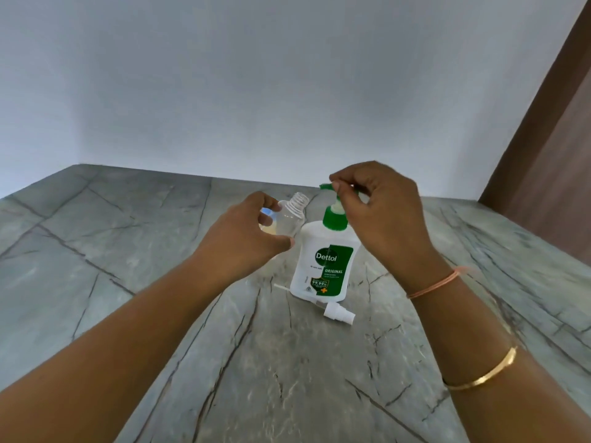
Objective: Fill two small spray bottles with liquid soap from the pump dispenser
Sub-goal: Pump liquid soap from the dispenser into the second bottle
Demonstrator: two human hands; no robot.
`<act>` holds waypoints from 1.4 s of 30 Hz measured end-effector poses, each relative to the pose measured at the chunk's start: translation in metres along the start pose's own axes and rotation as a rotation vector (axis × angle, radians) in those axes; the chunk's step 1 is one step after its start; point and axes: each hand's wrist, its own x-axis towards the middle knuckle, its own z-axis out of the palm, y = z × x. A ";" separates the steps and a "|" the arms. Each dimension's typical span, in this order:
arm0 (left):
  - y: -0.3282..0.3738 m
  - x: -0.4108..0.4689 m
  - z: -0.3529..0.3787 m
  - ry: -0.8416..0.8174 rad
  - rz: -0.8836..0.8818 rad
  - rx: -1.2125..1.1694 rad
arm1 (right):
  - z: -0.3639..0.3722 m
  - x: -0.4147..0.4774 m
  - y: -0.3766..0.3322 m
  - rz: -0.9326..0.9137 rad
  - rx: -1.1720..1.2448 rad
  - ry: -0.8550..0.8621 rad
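A white soap dispenser [323, 266] with a green pump head [334, 215] and a green label stands upright on the grey marbled table [160, 282]. My right hand [383, 212] pinches the green pump nozzle from above. My left hand [249, 235] holds a small clear spray bottle [289, 219], uncapped and tilted, with its threaded neck just left of the nozzle tip. A white spray cap with its thin dip tube [339, 311] lies on the table in front of the dispenser. Only one small bottle is in view.
A plain white wall [256, 91] rises behind the table's far edge. A brown wooden panel [556, 187] stands at the right. Bangles circle my right forearm.
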 end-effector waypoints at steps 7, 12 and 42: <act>0.000 -0.002 0.009 0.051 0.045 0.002 | 0.006 -0.003 0.004 0.018 0.016 0.029; 0.002 -0.004 0.014 0.117 0.089 -0.033 | 0.012 -0.007 0.004 0.005 -0.009 0.055; 0.002 -0.008 0.014 0.273 0.170 0.060 | 0.017 -0.021 0.001 -0.056 -0.184 0.020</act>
